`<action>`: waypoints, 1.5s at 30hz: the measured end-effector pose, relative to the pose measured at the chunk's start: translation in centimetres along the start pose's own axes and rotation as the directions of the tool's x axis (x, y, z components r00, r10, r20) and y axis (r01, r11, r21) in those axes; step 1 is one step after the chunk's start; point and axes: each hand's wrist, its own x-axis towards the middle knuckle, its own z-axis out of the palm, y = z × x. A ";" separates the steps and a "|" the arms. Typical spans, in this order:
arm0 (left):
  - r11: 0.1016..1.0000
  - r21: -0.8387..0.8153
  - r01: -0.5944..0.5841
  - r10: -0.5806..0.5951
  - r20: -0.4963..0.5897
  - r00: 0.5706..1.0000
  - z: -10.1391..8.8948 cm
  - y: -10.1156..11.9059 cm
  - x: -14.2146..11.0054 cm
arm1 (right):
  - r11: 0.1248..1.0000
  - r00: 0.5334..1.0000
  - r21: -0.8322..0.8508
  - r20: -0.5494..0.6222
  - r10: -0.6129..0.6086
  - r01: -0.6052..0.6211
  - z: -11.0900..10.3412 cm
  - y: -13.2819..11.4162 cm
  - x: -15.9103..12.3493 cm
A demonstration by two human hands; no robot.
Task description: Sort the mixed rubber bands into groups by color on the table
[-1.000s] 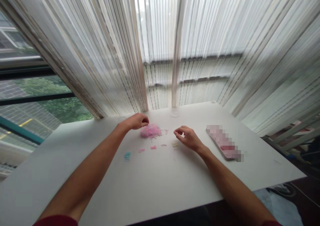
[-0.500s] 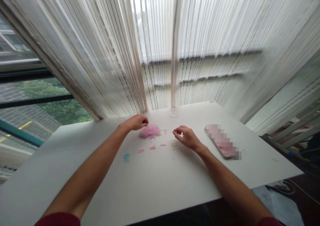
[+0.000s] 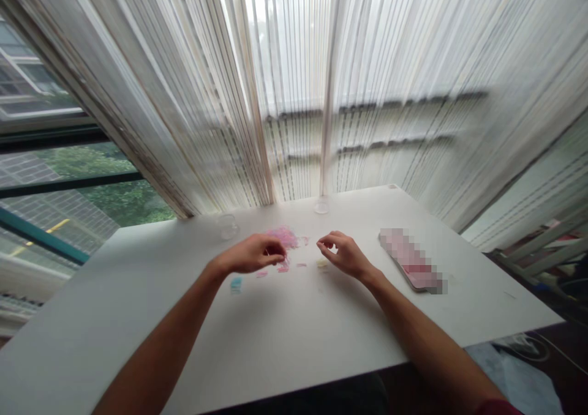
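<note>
A loose pile of thin pink shreds (image 3: 283,236) lies on the white table, partly covered by my left hand (image 3: 252,254). That hand hovers at the pile's near-left side with thumb and fingers pinched; whatever they hold is too small to make out. To the right of the pile, my right hand (image 3: 342,254) is curled, its thumb and forefinger pinched, and any piece between them cannot be made out. In front lie small sorted bunches: teal strips (image 3: 236,284), pink strips (image 3: 261,274), a brighter pink bunch (image 3: 283,269), a tiny pink one (image 3: 301,265) and pale yellow strips (image 3: 321,264).
A clear round container (image 3: 228,226) stands at the back left, and a clear round dish (image 3: 321,207) near the back edge. A pink, blurred-out flat object (image 3: 408,262) lies right of my right arm. Sheer striped curtains (image 3: 294,66) hang behind the white table (image 3: 257,347).
My left hand has come from the pile's far-left side toward me and right, over the near edge of the shreds. My right hand has stayed almost still. The view has shifted slightly.
</note>
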 end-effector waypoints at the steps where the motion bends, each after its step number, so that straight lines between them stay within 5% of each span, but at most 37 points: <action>1: 0.999 -0.040 -0.008 0.009 0.021 1.000 1.1 0.2 -0.7 | 1.000 1.000 0.011 0.006 -0.013 0.012 0.2 -0.3 -0.1; 7: 0.966 -0.249 0.066 -0.068 -0.001 0.998 7.3 -0.8 -3.2 | 0.985 0.980 0.171 0.187 -0.065 0.032 1.1 -3.0 -0.5; 12: 0.948 -0.302 0.099 -0.129 -0.081 0.988 10.1 -1.3 -4.3 | 0.982 0.862 0.185 0.504 -0.058 -0.042 1.0 -5.6 -1.0; 16: 0.957 -0.270 0.109 -0.165 -0.195 0.967 11.2 -1.2 -4.9 | 0.990 0.803 0.131 0.596 -0.030 -0.060 0.9 -7.6 -2.5; 21: 0.963 -0.263 0.065 -0.149 -0.311 0.939 12.2 -1.4 -5.8 | 0.982 0.916 0.115 0.391 0.095 -0.151 2.4 -9.0 -5.7; 25: 0.959 -0.284 -0.011 -0.110 -0.408 0.906 13.0 -1.4 -7.0 | 0.975 0.958 0.124 0.244 0.153 -0.187 4.1 -9.2 -7.5; 39: 0.991 -0.102 -0.090 0.014 -0.583 0.813 15.9 -1.6 -8.0 | 0.992 0.991 0.023 0.044 0.126 -0.127 4.4 -9.1 -10.0; 45: 0.999 0.009 -0.050 0.045 -0.593 0.804 16.5 -0.7 -7.1 | 0.990 0.986 -0.007 0.086 0.142 -0.142 4.5 -9.5 -9.7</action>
